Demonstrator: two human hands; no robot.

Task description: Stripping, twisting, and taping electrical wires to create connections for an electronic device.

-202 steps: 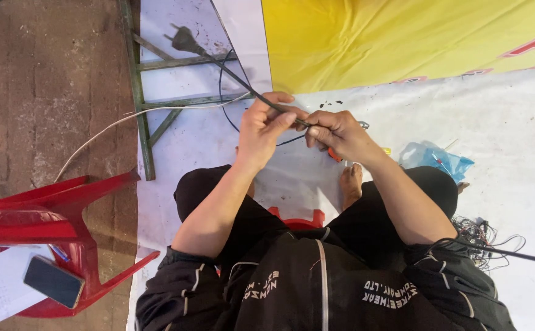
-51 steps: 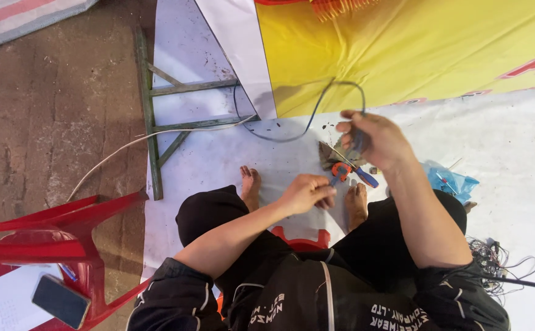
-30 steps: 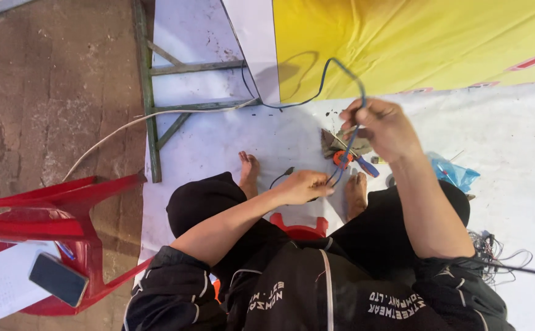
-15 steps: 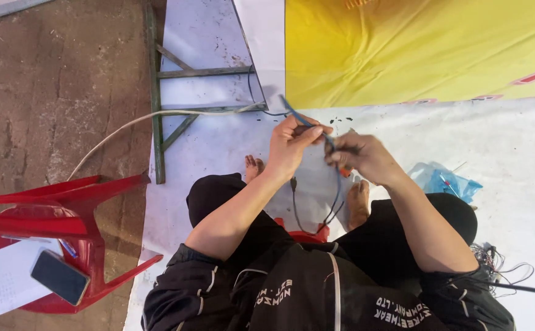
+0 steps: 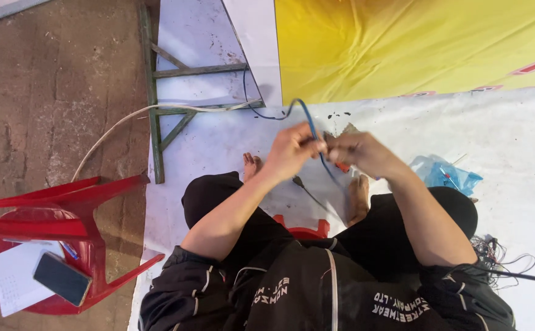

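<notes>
Bright, even daylight with soft, faint shadows — the hands are motion-blurred, the surroundings fairly sharp.

Blue cable (image 5: 307, 119), red chair (image 5: 65, 208)

black short-sleeved shirt with thin white piping, black trousers, bare feet.

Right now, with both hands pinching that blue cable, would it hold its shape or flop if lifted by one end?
Probably floppy: the blue cable arcs in a loose loop above the left hand and right hand, then trails limply down between the feet. It looks thin, so likely light. Its smooth sheath may slip through a loose grip.
</notes>
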